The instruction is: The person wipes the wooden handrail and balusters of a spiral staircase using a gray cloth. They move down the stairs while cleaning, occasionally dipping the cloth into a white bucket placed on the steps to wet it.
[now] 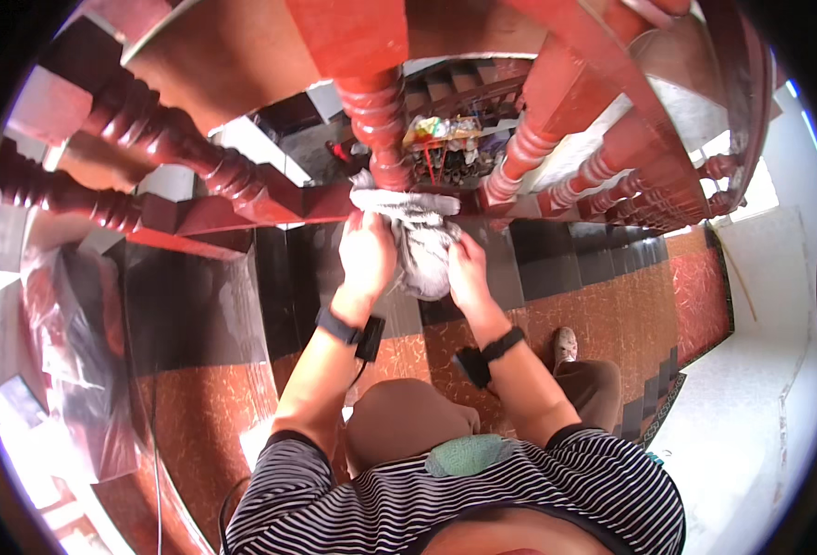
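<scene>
A grey-white cloth (422, 257) is bunched between my two hands at the foot of a red turned wooden baluster (377, 118). Its upper fold lies across the bottom rail (325, 202) and wraps the front of the baluster's base. My left hand (367, 253) grips the cloth's left side, with the fingertips partly hidden beneath the fold. On the right side, my right hand (469, 270) pinches the cloth between thumb and fingers. The lower part of the cloth hangs down over the dark stair edge.
More red balusters (526, 149) stand close on both sides under a curved handrail (630, 76). Stairs with black and brown-red tiles (603, 312) run beneath me, beside a white wall (728, 409). A plastic-covered object (79, 347) stands at left. Through the balusters, a cluttered table (443, 132) shows below.
</scene>
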{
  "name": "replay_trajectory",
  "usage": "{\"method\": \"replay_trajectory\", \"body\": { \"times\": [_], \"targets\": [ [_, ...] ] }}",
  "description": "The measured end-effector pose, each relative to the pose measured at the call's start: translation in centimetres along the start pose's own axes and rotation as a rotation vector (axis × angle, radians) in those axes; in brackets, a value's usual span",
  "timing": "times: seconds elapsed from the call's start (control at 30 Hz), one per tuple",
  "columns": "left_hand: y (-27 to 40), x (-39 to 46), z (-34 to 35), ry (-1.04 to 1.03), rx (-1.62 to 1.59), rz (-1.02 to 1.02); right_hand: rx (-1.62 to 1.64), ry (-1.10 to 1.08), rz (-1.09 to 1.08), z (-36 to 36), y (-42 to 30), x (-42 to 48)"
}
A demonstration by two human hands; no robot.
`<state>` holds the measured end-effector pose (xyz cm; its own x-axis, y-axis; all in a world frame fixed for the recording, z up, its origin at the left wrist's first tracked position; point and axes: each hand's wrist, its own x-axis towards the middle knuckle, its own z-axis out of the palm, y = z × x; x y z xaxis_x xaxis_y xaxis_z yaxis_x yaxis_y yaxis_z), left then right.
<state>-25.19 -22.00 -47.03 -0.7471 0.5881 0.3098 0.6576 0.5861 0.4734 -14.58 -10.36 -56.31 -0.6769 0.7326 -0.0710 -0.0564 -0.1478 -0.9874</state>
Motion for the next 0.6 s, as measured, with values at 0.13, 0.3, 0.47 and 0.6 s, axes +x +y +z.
{"method": "replay_trajectory", "body": {
  "times": [0.13, 0.3, 0.47, 0.6],
  "targets": [
    [4.1, -2.1, -2.7, -0.078, -0.547, -0.085, -0.323, 0.225, -0.676, -2.0, -9.3, 0.9],
    [6.7, 3.9, -1.2, 0.072, -0.567, 0.081, -1.339, 0.083, -0.849, 2.2, -15.7, 8.9],
    [7.0, 4.0, 4.4, -0.263, -0.159, 0.241, -2.013, -0.198, -0.473, -0.4, -9.2, 12.5],
    [5.9, 0.9, 5.3, -0.515, -0.247, 0.096, -1.554, -0.378, -0.509, -2.1, -7.6, 7.9]
  ]
}}
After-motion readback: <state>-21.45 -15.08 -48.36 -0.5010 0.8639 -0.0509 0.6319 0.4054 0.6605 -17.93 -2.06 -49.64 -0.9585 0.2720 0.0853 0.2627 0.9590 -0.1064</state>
